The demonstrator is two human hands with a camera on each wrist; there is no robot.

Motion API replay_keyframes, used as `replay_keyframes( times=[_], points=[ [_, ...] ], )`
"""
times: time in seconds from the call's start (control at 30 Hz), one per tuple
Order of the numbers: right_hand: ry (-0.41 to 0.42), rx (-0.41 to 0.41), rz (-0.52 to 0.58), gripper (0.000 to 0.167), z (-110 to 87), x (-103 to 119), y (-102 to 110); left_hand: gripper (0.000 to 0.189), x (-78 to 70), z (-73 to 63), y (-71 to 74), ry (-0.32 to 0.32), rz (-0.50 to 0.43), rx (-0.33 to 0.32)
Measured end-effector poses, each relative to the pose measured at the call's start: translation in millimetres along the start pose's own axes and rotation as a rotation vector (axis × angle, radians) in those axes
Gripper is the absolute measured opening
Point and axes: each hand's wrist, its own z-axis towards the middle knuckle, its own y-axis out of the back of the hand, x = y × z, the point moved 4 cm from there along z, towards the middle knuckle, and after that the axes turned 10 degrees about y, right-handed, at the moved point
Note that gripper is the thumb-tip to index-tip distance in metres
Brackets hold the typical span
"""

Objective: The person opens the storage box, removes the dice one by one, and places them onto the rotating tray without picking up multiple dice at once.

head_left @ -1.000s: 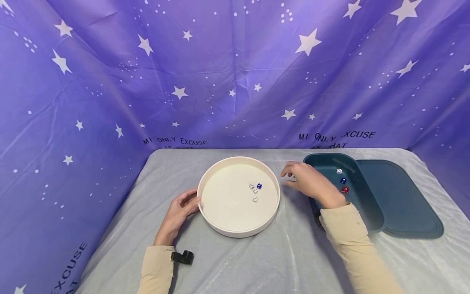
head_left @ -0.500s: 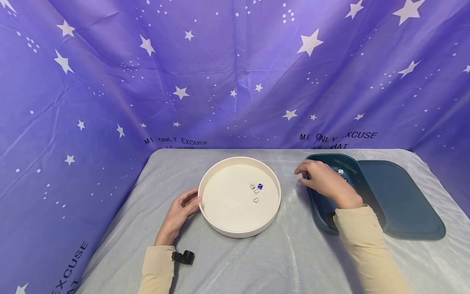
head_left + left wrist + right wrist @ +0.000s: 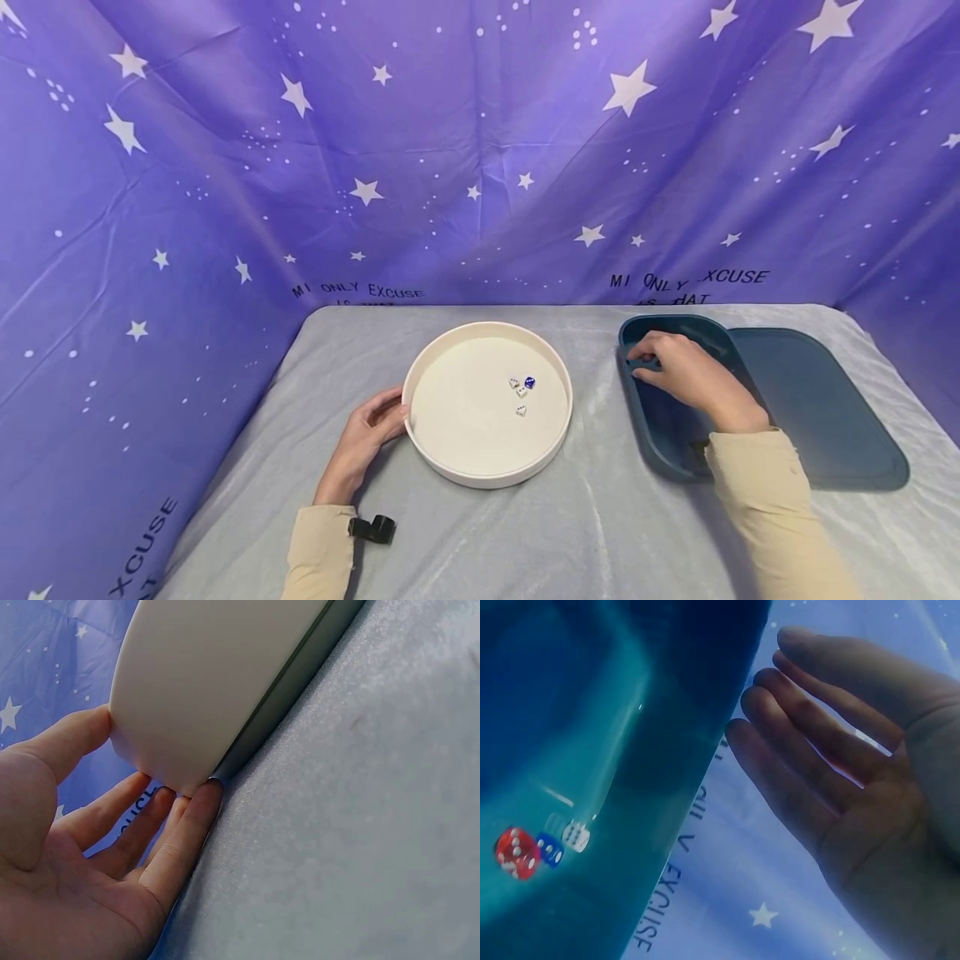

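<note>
dice (image 3: 529, 382) in tray (image 3: 472, 425) and box (image 3: 660, 433) | box right of tray | lid (image 3: 817, 400) right of box | curtain (image 3: 420, 125) behind

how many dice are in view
7: three white dice and one blue die in the round cream tray; one red die, one blue, one white in the teal rectangular box. The right hand may hide more.

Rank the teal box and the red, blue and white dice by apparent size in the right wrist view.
1. Teal box
2. Red die
3. Blue die and white die: too alike to rank
</note>
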Motion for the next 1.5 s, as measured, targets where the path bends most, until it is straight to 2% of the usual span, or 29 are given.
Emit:
replay_keyframes(
  times=[0.23, 0.8, 1.17, 1.5],
  points=[
    [0.000, -0.027, -0.020, 0.023, -8.9, -12, 4, 0.055, -0.8, 1.8, 0.6, 0.001, 0.010, -0.007],
    [-0.069, 0.013, -0.036, 0.028, -26.4, -38, 4, 0.053, 0.2, 3.9, -2.4, -0.003, -0.005, 0.003],
    [-0.081, 0.019, -0.019, 0.030, -34.5, -56, 2, 0.054, 0.5, 2.8, -1.1, 0.004, 0.019, -0.015],
    [-0.130, 0.050, -0.010, 0.027, -38.6, -69, 0, 0.052, 0.9, 2.1, -0.5, 0.012, 0.036, -0.035]
  ],
)
